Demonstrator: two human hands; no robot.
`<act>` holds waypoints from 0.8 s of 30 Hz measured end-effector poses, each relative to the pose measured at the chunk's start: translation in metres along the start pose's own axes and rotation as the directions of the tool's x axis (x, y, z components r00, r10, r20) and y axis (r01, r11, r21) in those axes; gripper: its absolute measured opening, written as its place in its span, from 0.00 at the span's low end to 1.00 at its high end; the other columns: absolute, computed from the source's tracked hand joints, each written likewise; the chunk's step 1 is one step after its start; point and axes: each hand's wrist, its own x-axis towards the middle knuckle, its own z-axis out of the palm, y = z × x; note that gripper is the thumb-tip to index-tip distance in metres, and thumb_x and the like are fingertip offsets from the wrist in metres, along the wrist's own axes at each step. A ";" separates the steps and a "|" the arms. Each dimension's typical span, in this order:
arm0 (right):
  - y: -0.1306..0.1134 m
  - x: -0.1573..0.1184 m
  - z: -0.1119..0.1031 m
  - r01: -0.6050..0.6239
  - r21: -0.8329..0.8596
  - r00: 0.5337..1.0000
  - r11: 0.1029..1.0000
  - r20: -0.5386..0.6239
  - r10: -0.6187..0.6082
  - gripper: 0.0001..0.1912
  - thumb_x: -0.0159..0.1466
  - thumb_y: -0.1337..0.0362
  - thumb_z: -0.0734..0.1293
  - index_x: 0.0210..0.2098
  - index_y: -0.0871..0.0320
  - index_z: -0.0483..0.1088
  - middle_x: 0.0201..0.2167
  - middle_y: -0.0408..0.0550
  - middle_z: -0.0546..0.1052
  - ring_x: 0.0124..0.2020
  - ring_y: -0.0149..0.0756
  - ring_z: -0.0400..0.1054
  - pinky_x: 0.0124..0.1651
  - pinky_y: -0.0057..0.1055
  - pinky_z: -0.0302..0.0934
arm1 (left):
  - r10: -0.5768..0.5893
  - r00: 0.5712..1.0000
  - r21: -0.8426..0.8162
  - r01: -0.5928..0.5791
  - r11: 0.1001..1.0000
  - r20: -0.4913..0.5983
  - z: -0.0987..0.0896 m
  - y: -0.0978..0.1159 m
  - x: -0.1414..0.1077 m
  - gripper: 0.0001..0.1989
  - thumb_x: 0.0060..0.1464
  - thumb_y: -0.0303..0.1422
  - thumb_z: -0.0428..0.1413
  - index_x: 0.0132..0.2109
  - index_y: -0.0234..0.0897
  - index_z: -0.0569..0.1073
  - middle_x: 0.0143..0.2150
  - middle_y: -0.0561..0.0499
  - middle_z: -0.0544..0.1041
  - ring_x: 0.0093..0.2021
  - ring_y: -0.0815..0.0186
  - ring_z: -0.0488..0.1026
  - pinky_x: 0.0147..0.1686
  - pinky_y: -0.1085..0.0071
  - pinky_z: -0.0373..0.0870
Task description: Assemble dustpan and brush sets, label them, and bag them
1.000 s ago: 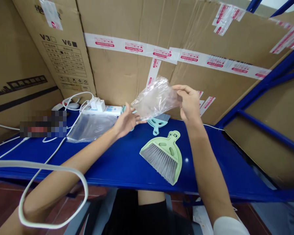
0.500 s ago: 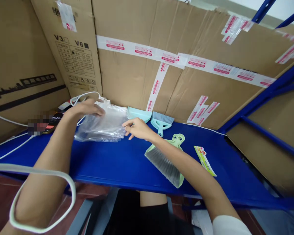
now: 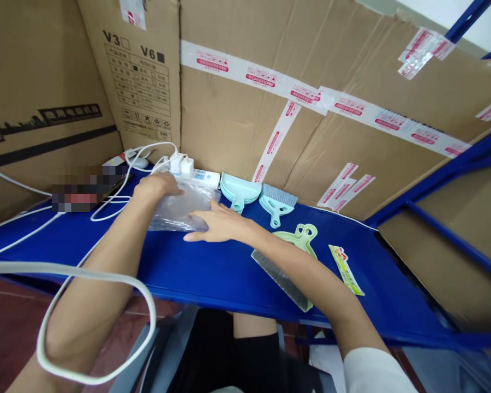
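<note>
A stack of clear plastic bags (image 3: 174, 213) lies on the blue shelf top, between my two hands. My left hand (image 3: 157, 186) is at the stack's far left part, closed on the plastic, with some of its fingers out of sight. Across the stack's right edge rests my right hand (image 3: 216, 221), its fingers spread and touching the plastic. Beneath my right forearm is a pale green dustpan (image 3: 306, 234) with a grey-bristled brush (image 3: 284, 281) in it. Light blue dustpans (image 3: 240, 191) and a light blue brush (image 3: 276, 206) sit behind my right hand.
A white power strip (image 3: 207, 177) with plugs stands against the cardboard wall (image 3: 229, 120). White cables (image 3: 118, 199) run along the left, and one thick loop (image 3: 147, 305) hangs over my left arm. A yellow-green card (image 3: 346, 270) lies at right. Blue metal bars (image 3: 454, 234) edge the right side.
The bags now lie flatter and neater, and the power strip behind them has come into view. My right hand has moved onto their right edge with its fingers spread. The view has shifted slightly.
</note>
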 end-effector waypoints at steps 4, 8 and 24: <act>0.003 0.011 0.004 0.006 -0.014 1.000 1.000 -0.009 -0.006 0.29 0.70 0.49 0.73 0.66 0.52 0.72 0.60 0.63 0.74 0.59 0.60 0.74 0.57 0.50 0.70 | -0.172 0.981 0.151 0.157 0.976 0.088 0.001 0.017 -0.007 0.39 0.33 0.60 0.77 0.37 0.34 0.71 0.43 0.26 0.81 0.63 0.21 0.71 0.59 0.26 0.67; 0.017 0.020 0.006 0.137 -0.001 0.990 0.991 -0.025 -0.137 0.25 0.68 0.54 0.77 0.60 0.56 0.74 0.49 0.54 0.79 0.69 0.58 0.63 0.63 0.46 0.66 | -0.184 0.974 0.196 0.157 0.968 0.130 0.001 0.029 -0.016 0.54 0.24 0.53 0.82 0.53 0.25 0.70 0.64 0.09 0.69 0.69 0.13 0.62 0.58 0.21 0.64; 0.005 0.006 -0.003 -0.043 -0.075 0.983 0.996 -0.180 0.029 0.39 0.68 0.38 0.71 0.69 0.54 0.69 0.69 0.70 0.65 0.66 0.72 0.67 0.59 0.64 0.70 | -0.160 0.985 0.208 0.144 0.968 0.063 0.004 0.031 -0.014 0.52 0.36 0.32 0.80 0.64 0.17 0.65 0.70 0.07 0.63 0.74 0.14 0.55 0.66 0.30 0.61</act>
